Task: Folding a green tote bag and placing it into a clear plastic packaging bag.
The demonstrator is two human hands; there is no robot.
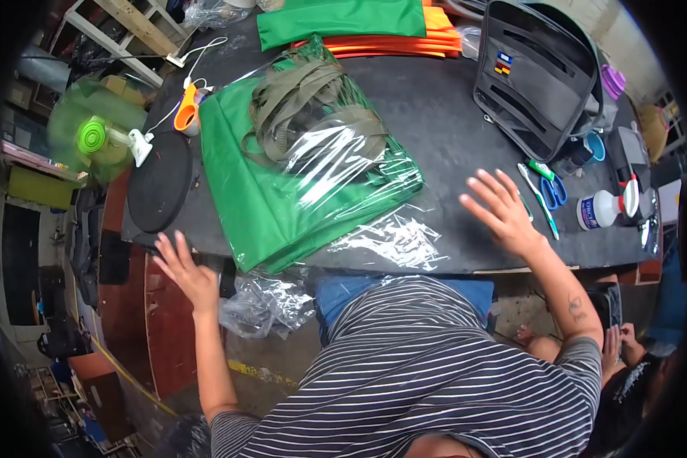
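Observation:
A clear plastic bag (313, 183) holds folded green fabric (244, 202), with a bundle of olive-grey webbing straps (282, 99) on top. It lies on the dark table, and its loose, shiny end reaches the near edge. My left hand (185, 273) is raised by the table's near left edge, fingers spread, nearest a round black pad (159, 182). Over the right part of the table my right hand (504, 214) is held with fingers stretched apart. It is nearest a toothbrush (540, 200) and blue-handled scissors (555, 192). Neither hand holds anything.
Orange folded fabric (404, 47) under a green piece (343, 21) lies at the back. An open black case (538, 76) stands at back right, with a spray bottle (603, 208) nearer. Orange-handled scissors (186, 108) and a green fan (91, 136) are left. Another person (633, 382) sits lower right.

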